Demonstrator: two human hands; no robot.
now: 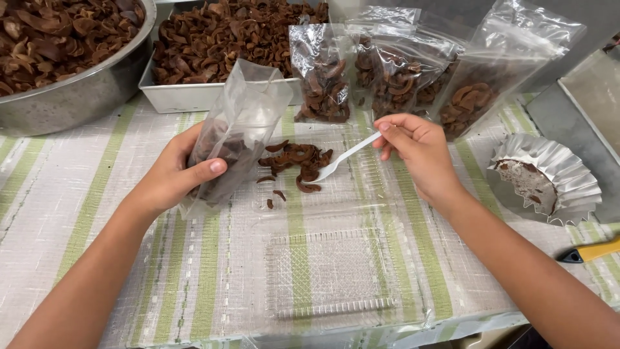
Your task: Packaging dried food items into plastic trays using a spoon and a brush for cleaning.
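Observation:
My left hand point(173, 176) grips a clear plastic pouch point(240, 123) partly filled with brown dried fruit pieces, tilted with its open mouth up and to the right. My right hand point(418, 150) holds a white plastic fork point(342, 158) whose tines rest at a small pile of dried pieces point(297, 161). That pile lies on a clear plastic tray point(323, 213) on the striped cloth. A few loose pieces lie below the pile.
A steel bowl point(77, 97) and a white tray point(194, 97) of dried pieces stand at the back. Several filled clear pouches point(387, 71) stand behind the pile. A foil cup point(549, 178) and a yellow-handled tool point(591, 251) lie right.

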